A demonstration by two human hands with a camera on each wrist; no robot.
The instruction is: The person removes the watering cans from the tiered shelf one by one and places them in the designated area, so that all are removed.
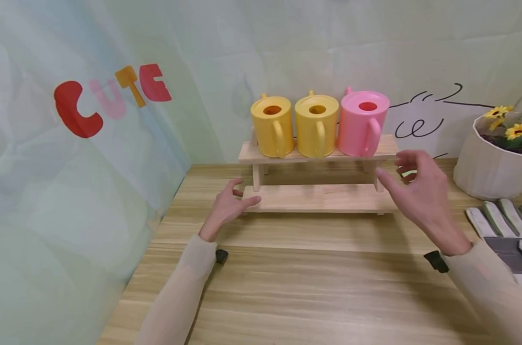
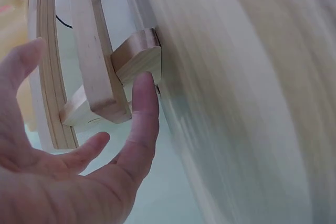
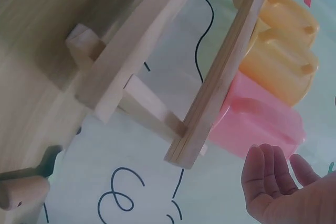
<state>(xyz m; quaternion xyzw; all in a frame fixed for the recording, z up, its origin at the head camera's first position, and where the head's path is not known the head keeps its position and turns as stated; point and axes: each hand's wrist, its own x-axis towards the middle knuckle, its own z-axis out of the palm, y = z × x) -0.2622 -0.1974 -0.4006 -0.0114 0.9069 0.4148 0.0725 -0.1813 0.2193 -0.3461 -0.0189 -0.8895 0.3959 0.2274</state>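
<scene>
A two-step wooden stand (image 1: 321,197) carries two yellow cans (image 1: 272,127) and a pink can (image 1: 360,127) on its upper step. Each can has a front handle and a round hole in its top. My left hand (image 1: 228,206) is at the stand's left end, fingers spread, with the thumb overlapping the lower step. The left wrist view shows that hand (image 2: 100,182) cupped loosely around the two board ends. Beside the stand's right end my right hand (image 1: 420,191) hovers, its fingers gently bent and nothing in them. The right wrist view puts this hand (image 3: 283,192) close below the pink can.
A white ribbed pot (image 1: 489,163) of yellow flowers stands at the back right. In front of it lie grey-and-white gloves (image 1: 498,239). A pale printed backdrop (image 1: 200,57) rises along the table's back and left edges. Bare wood tabletop (image 1: 321,287) stretches in front of the stand.
</scene>
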